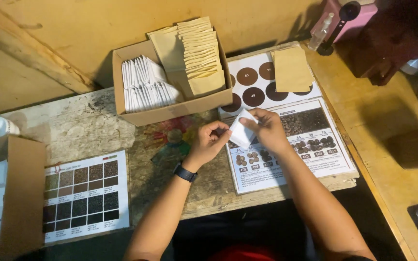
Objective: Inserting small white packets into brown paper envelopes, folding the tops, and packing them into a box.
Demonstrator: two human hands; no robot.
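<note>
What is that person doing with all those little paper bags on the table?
A person is holding one small white paper sachet between both hands: the left hand pinches one edge and the right hand grips the other. Just behind them sits an open brown cardboard box packed with more white sachets and tan paper envelopes. One tan paper envelope lies apart on a printed chart of brown circles. The worn wooden table also holds other printed picture sheets.

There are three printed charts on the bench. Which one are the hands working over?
The chart with coffee-bean photos, right of the cardboard box. Both hands, left and right, hold a small white packet above it; the brown-circle chart and the colour-swatch chart lie apart.
</note>
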